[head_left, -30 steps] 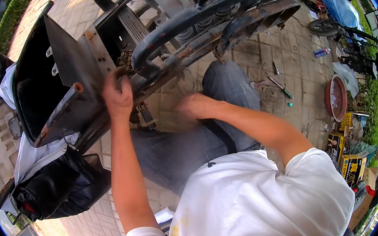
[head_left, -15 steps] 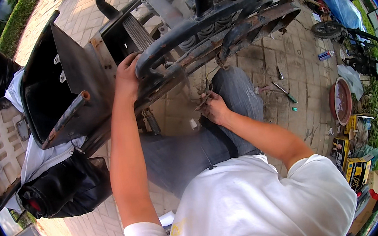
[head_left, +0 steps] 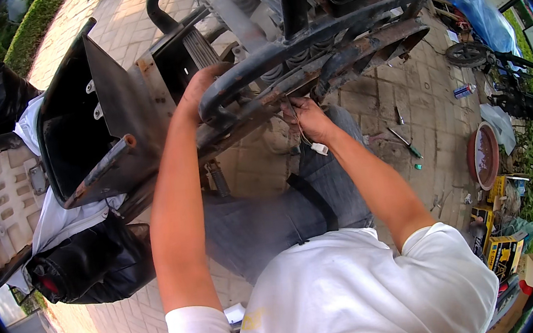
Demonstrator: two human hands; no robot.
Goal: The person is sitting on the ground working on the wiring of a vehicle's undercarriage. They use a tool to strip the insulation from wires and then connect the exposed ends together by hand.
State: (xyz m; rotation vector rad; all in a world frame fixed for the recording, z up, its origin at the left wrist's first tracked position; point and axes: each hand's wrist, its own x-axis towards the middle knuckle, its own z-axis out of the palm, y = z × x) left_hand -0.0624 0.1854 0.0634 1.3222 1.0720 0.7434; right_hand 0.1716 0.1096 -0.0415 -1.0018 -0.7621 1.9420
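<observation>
Brick paving (head_left: 397,105) spreads beneath the dark metal frame (head_left: 240,25) in front of my hands, with a green-handled tool (head_left: 415,151) lying off to their right. My right hand (head_left: 307,120) pinches a thin wire (head_left: 302,135) close to the frame, a white connector (head_left: 320,149) hanging just below its fingers. My left hand (head_left: 202,87) reaches behind the curved tube (head_left: 245,68), fingertips hidden, so I cannot tell whether it grips.

Along the right edge of the brick paving (head_left: 431,108) — a round reddish-brown basin (head_left: 489,176) and a yellow-and-black cardboard box (head_left: 505,255); towards its far right corner — translucent blue plastic sheeting (head_left: 479,11).
</observation>
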